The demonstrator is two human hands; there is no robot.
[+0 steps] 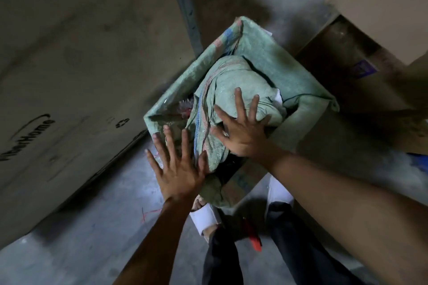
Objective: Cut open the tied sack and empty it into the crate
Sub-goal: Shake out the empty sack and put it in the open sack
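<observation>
Concrete floor [111, 203], cardboard cartons around: left hand [178, 169] and right hand [243, 132], fingers splayed, grasping nothing, press the soft, crumpling woven sack [231, 81] into the sack-lined crate [308, 90]; best gripped by bunched fabric.

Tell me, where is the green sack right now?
In the head view, the green sack sits in the middle, inside the sack-lined crate, under the spread right hand, with the left hand at its left edge.

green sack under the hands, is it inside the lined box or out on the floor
Inside. The green sack sits bunched within the sack-lined box, both hands, left and right, spread flat on it. Whether it is emptied: cannot tell.
</observation>
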